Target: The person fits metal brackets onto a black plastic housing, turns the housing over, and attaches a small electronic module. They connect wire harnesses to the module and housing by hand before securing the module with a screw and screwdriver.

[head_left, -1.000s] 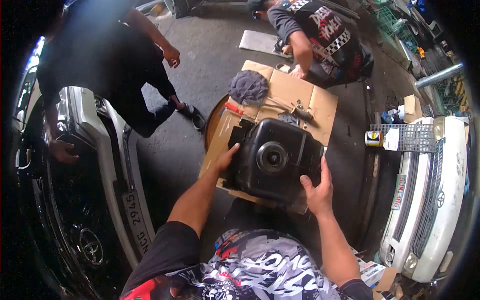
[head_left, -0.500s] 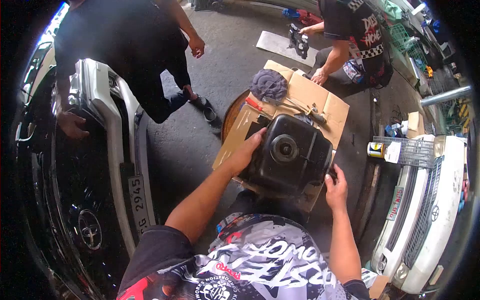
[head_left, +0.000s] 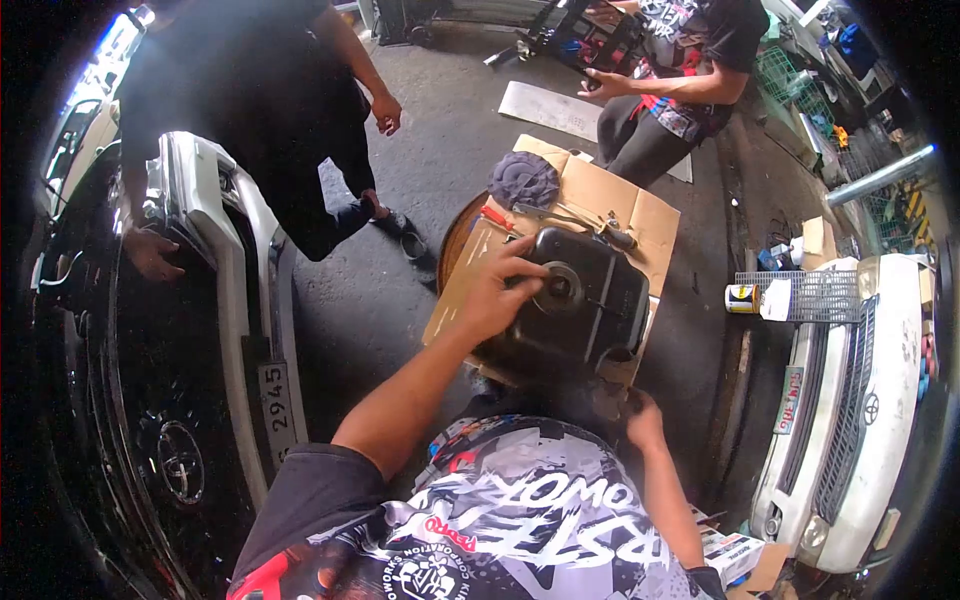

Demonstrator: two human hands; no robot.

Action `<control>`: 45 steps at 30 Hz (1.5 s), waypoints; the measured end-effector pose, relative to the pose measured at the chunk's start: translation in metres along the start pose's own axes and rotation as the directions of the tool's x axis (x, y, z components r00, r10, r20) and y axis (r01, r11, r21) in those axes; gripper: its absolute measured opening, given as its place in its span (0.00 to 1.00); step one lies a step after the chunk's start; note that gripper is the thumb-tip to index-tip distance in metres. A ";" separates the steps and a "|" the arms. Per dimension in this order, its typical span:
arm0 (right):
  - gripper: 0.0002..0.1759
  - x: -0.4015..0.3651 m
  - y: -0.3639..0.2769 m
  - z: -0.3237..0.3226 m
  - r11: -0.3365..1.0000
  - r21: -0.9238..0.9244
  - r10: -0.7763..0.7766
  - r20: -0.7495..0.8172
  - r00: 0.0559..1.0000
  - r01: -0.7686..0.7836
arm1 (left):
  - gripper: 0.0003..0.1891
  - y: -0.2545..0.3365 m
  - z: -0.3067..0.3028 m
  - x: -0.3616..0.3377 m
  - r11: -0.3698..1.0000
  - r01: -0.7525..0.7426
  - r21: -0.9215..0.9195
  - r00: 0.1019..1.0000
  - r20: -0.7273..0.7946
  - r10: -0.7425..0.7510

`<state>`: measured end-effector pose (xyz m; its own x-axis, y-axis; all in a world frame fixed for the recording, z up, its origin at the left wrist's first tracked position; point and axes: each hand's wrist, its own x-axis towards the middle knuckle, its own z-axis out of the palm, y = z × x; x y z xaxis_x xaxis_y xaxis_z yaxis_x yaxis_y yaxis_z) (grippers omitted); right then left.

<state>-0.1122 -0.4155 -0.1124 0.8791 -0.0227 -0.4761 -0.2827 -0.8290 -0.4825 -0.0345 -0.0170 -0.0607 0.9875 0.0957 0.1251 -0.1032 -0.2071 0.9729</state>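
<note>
A black, tank-like part [head_left: 575, 325] with rounded corners lies before me on a cardboard sheet [head_left: 657, 215]. My left hand [head_left: 498, 292] rests over its left side, fingers spread and fingertips at the round fitting [head_left: 560, 287] in its top. Near the part's lower right corner, my right hand [head_left: 643, 420] is in shadow with its fingers curled round a dark object I cannot make out. A short round piece [head_left: 616, 360] shows just above that hand.
On the cardboard's far side lie a dark cloth [head_left: 524, 181] and several hand tools [head_left: 618, 236]. One co-worker [head_left: 690, 80] sits opposite with a black frame-like part [head_left: 575, 40]; another person [head_left: 240, 110] stands left. Car fronts flank me: black left, a white bumper [head_left: 880, 400] right.
My left hand has moved from the part's edge onto its round fitting. My right hand has dropped lower and inward. The co-worker opposite has risen and now holds a large black frame.
</note>
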 end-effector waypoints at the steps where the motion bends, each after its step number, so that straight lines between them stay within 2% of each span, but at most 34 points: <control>1: 0.29 -0.004 -0.004 -0.005 1.000 0.003 0.031 -0.009 0.999 -0.031 | 0.16 -0.005 -0.008 -0.003 0.999 0.010 -0.042 0.998 -0.056 -0.013; 2: 0.28 -0.006 -0.007 -0.011 0.998 0.006 0.062 -0.017 0.998 -0.061 | 0.14 -0.010 -0.017 -0.006 0.996 0.019 -0.084 0.993 -0.110 -0.029; 5: 0.28 -0.013 -0.006 -0.021 0.994 0.012 0.107 -0.049 0.993 -0.107 | 0.11 -0.046 -0.040 -0.029 0.904 0.220 -0.367 0.925 -0.216 -0.313; 8: 0.26 -0.008 0.004 -0.031 0.993 -0.031 0.107 -0.078 0.991 -0.110 | 0.12 -0.056 -0.062 -0.057 0.857 0.391 -0.335 0.816 -0.306 -0.491; 10: 0.26 -0.002 0.016 -0.035 0.993 -0.079 0.077 -0.114 0.991 -0.087 | 0.15 -0.062 -0.070 -0.073 0.813 0.413 -0.411 0.751 -0.351 -0.559; 11: 0.27 0.001 0.024 -0.039 0.999 -0.029 0.039 -0.095 0.995 -0.042 | 0.16 -0.064 -0.074 -0.081 0.790 0.420 -0.447 0.717 -0.371 -0.590; 14: 0.24 0.024 0.054 -0.041 0.997 -0.050 -0.056 -0.093 0.994 0.051 | 0.20 -0.068 -0.076 -0.101 0.778 0.349 -0.522 0.694 -0.414 -0.589; 18: 0.24 0.040 0.074 -0.053 0.992 -0.122 -0.026 -0.010 1.000 0.024 | 0.22 -0.059 -0.057 -0.120 0.744 0.318 -0.587 0.644 -0.442 -0.624; 21: 0.24 0.049 0.091 -0.048 0.997 -0.068 -0.035 0.015 0.999 0.035 | 0.20 -0.062 -0.042 -0.141 0.733 0.402 -0.549 0.628 -0.418 -0.657; 24: 0.23 0.047 0.111 -0.035 0.999 -0.004 -0.044 0.092 0.995 0.044 | 0.18 -0.084 -0.033 -0.183 0.715 0.616 -0.331 0.624 -0.350 -0.699; 25: 0.23 0.045 0.118 -0.030 0.999 0.020 -0.049 0.126 0.991 0.047 | 0.18 -0.104 -0.032 -0.207 0.694 0.717 -0.068 0.632 -0.359 -0.687; 26: 0.23 0.055 0.151 -0.010 0.995 0.083 -0.061 0.157 0.986 0.049 | 0.17 -0.126 -0.026 -0.236 0.616 0.762 0.201 0.642 -0.364 -0.675; 28: 0.23 0.082 0.227 0.045 0.975 0.217 -0.096 0.213 0.972 0.049 | 0.22 -0.160 0.002 -0.312 0.596 0.731 0.332 0.682 -0.325 -0.655; 29: 0.23 0.078 0.221 0.046 0.986 0.149 -0.110 0.243 0.964 0.075 | 0.25 -0.155 0.022 -0.340 0.547 0.774 0.320 0.628 -0.273 -0.729; 30: 0.23 0.070 0.202 0.041 0.991 0.082 -0.124 0.272 0.954 0.106 | 0.32 -0.164 0.032 -0.359 0.432 0.764 0.479 0.523 -0.067 -0.850; 31: 0.23 0.061 0.182 0.034 0.989 0.016 -0.143 0.298 0.944 0.144 | 0.33 -0.172 0.043 -0.387 0.417 0.897 0.147 0.413 0.062 -0.909; 32: 0.24 0.053 0.163 0.027 0.993 0.042 -0.122 0.309 0.943 0.114 | 0.34 -0.178 0.055 -0.413 0.259 0.951 -0.168 0.289 0.190 -0.938; 34: 0.25 0.039 0.128 0.010 0.994 0.085 -0.087 0.332 0.939 0.062 | 0.26 -0.115 0.049 -0.395 0.119 0.970 -0.211 0.172 0.254 -0.952; 35: 0.25 0.043 0.126 0.010 0.994 0.070 -0.101 0.321 0.942 0.083 | 0.22 -0.071 0.047 -0.378 0.047 0.973 -0.226 0.112 0.284 -0.952; 37: 0.24 0.053 0.137 0.014 0.993 0.033 -0.118 0.308 0.944 0.114 | 0.18 -0.035 0.034 -0.344 -0.070 0.986 -0.149 -0.014 0.350 -0.937; 39: 0.25 0.055 0.133 0.001 0.989 0.087 -0.143 0.288 0.947 0.123 | 0.16 -0.047 0.007 -0.339 0.129 0.973 0.192 0.055 0.348 -0.936; 41: 0.25 0.058 0.128 -0.005 0.983 0.126 -0.165 0.270 0.949 0.135 | 0.14 -0.046 -0.013 -0.302 0.480 0.839 0.255 0.463 0.130 -0.877; 42: 0.26 0.064 0.130 -0.006 0.980 0.138 -0.175 0.260 0.950 0.143 | 0.18 -0.038 -0.022 -0.273 0.601 0.723 0.342 0.655 -0.062 -0.753; 43: 0.26 0.068 0.133 -0.007 0.978 0.149 -0.182 0.249 0.951 0.148 | 0.26 -0.021 -0.028 -0.237 0.652 0.657 0.379 0.751 -0.253 -0.610; 44: 0.26 0.070 0.136 -0.006 0.973 0.167 -0.193 0.234 0.953 0.156 | 0.31 0.006 -0.038 -0.192 0.702 0.658 0.273 0.752 -0.301 -0.587; 45: 0.26 0.073 0.139 -0.004 0.969 0.184 -0.204 0.217 0.955 0.165 | 0.32 0.025 -0.047 -0.154 0.816 0.489 0.307 0.847 -0.390 -0.361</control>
<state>-0.0857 -0.5341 -0.2115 0.8134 0.2689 -0.5158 -0.1994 -0.7041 -0.6816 -0.1950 0.0085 -0.0470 0.8271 0.5359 -0.1694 0.4356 -0.4207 0.7958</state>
